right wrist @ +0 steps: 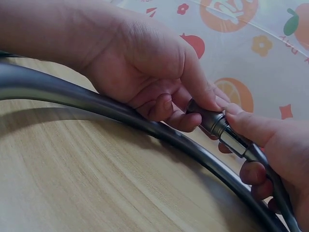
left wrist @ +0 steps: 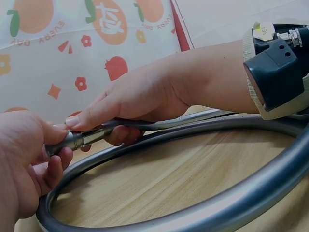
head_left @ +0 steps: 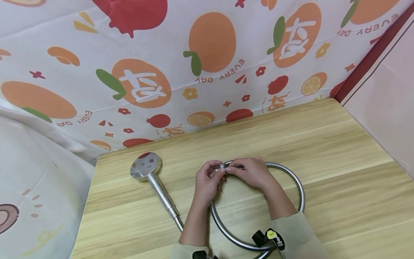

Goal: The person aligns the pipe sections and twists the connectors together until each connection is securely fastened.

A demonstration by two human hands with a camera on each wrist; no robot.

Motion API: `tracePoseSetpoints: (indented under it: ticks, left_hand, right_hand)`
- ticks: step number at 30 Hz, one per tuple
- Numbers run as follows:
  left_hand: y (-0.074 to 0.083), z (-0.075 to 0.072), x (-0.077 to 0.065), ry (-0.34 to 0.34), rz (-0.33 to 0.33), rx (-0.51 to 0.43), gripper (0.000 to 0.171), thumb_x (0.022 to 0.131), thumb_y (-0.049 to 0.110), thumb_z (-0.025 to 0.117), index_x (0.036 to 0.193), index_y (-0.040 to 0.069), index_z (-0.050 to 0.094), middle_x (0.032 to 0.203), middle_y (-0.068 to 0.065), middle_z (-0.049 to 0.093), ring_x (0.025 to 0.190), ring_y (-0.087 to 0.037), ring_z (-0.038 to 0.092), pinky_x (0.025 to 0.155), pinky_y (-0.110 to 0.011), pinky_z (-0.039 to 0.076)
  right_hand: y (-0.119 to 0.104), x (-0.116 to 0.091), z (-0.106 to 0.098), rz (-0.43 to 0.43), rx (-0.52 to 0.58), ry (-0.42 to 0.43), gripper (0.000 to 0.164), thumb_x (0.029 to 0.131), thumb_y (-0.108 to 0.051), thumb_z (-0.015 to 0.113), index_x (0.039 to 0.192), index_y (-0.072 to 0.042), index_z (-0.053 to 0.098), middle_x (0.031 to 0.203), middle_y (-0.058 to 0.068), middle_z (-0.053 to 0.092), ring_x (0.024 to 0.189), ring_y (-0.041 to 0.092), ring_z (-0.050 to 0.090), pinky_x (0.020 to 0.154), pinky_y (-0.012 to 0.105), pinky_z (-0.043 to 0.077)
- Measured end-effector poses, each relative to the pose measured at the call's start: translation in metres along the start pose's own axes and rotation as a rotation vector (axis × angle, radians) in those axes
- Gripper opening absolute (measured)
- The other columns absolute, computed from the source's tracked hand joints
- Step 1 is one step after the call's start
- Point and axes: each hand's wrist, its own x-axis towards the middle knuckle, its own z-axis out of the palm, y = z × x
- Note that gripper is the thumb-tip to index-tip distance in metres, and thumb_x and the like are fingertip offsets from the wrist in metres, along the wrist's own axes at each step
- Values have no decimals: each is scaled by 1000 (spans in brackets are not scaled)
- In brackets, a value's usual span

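Observation:
My left hand (head_left: 208, 181) pinches the grey cylindrical nut (right wrist: 211, 117) of a metal hose fitting between thumb and fingers. My right hand (head_left: 253, 172) grips the same shower hose (head_left: 301, 194) just behind that fitting, its thumb against the joint beside the left fingertips. Between the two hands a shiny flat-sided metal collar (left wrist: 93, 137) shows. Below them the grey hose curves in a large loop on the wooden table. Left of the left hand lies a chrome shower head (head_left: 145, 166) with a round face, a hose running from its handle (head_left: 161, 192) under the left forearm.
A light wooden table (head_left: 349, 158) carries everything. Behind it hangs a white cloth (head_left: 181, 46) printed with fruit, and a pale cloth (head_left: 35, 187) covers the left side. A pale wall (head_left: 381, 86) with a red strip borders the right. Dark cameras sit on both wrists.

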Motion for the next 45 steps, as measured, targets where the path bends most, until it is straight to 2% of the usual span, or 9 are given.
tracePoseSetpoints:
  ticks: [9, 15, 25, 30, 32, 35, 38, 42, 45]
  left_hand:
    - [1, -3, -6, 29, 1, 9, 30, 92, 6, 67, 121, 1, 61, 108, -13, 65, 68, -17, 60, 43, -20, 42]
    - [0, -5, -10, 59, 8, 12, 29, 93, 10, 67, 119, 1, 62, 104, -11, 64, 61, -13, 55, 42, -22, 42]
    - [0, -8, -16, 121, 21, 24, 25, 93, 10, 66, 117, 2, 63, 102, -9, 65, 69, -19, 55, 46, -24, 50]
    - [2, -6, -16, 120, 29, 61, 23, 93, 9, 65, 116, 2, 63, 101, -10, 65, 73, -22, 58, 50, -26, 53]
    - [3, -4, -16, 108, 39, 89, 22, 94, 9, 64, 115, 3, 64, 101, -10, 64, 74, -21, 58, 51, -28, 55]
    - [4, 0, -16, 69, 68, 201, 22, 94, 12, 64, 115, 6, 64, 102, -8, 65, 71, -19, 59, 56, -29, 55]
    - [5, 4, -18, 19, 97, 336, 24, 94, 17, 66, 117, 11, 65, 110, -4, 64, 82, -16, 60, 74, -31, 54]
    - [7, 4, -22, -91, 156, 455, 32, 93, 21, 67, 124, 14, 63, 135, -4, 56, 122, -20, 53, 101, -42, 46]
    - [8, -1, -24, -159, 190, 507, 38, 93, 23, 67, 129, 14, 60, 149, -9, 45, 138, -27, 42, 111, -47, 38]
  right_hand:
    - [-4, -1, 4, 6, 44, 29, 17, 91, -57, 60, 91, -43, 71, 92, -24, 70, 93, 6, 66, 105, 48, 33]
    - [-8, -2, 4, 42, 110, 61, 18, 93, -48, 62, 89, -36, 75, 92, -18, 72, 89, 8, 66, 101, 46, 36]
    - [-13, -3, 2, 94, 126, 57, 21, 93, -45, 64, 92, -28, 77, 94, -11, 74, 92, 16, 65, 98, 46, 34]
    - [-14, -3, 0, 92, 131, 58, 17, 91, -41, 68, 88, -26, 76, 88, -11, 72, 84, 14, 62, 85, 38, 44]
    - [-13, -2, -1, 74, 128, 59, 15, 91, -37, 70, 86, -25, 76, 86, -10, 71, 80, 13, 60, 78, 34, 46]
    - [-12, -2, -4, 59, 129, 64, 13, 90, -31, 72, 82, -22, 75, 83, -7, 70, 77, 14, 59, 73, 32, 47]
    - [-9, -3, -6, 59, 130, 57, 9, 90, -27, 72, 85, -20, 75, 86, -5, 70, 81, 14, 61, 76, 34, 50]
    - [-6, -4, -9, 73, 135, 62, 7, 91, -21, 71, 96, -18, 74, 92, -3, 71, 88, 16, 63, 82, 38, 53]
    - [-5, -3, -11, 67, 135, 60, 10, 91, -16, 71, 101, -17, 73, 94, -1, 71, 90, 17, 64, 85, 40, 53]
